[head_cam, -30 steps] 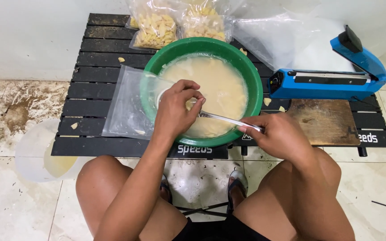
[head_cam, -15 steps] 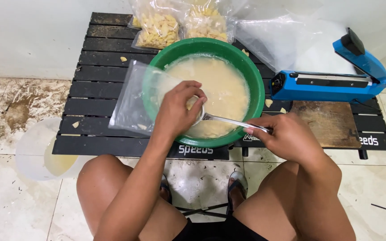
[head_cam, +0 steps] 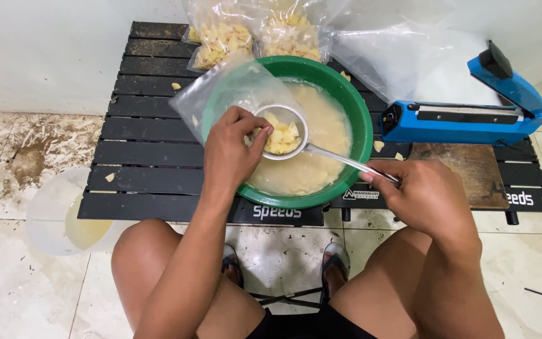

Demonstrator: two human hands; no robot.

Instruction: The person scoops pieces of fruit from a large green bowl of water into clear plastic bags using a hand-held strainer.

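Note:
A green bowl (head_cam: pixel 360 119) of cloudy pale liquid stands on a low black slatted table (head_cam: pixel 139 144). My right hand (head_cam: pixel 425 198) grips the long metal handle of a strainer ladle (head_cam: pixel 280 135), lifted above the liquid and filled with pale yellow chunks. My left hand (head_cam: pixel 230 154) pinches the open mouth of a clear plastic bag (head_cam: pixel 227 88) against the ladle's left rim. The bag slants up over the bowl's left edge.
Two filled clear bags of yellow chunks (head_cam: pixel 221 37) and loose plastic sheets (head_cam: pixel 403 56) lie at the table's back. A blue heat sealer (head_cam: pixel 472 116) sits on the right above a wooden board (head_cam: pixel 459 182). A translucent tub (head_cam: pixel 64 216) stands on the tiled floor, left.
The ladle has risen out of the liquid with a load of chunks. My left hand lifted the bag's mouth up to the ladle's rim.

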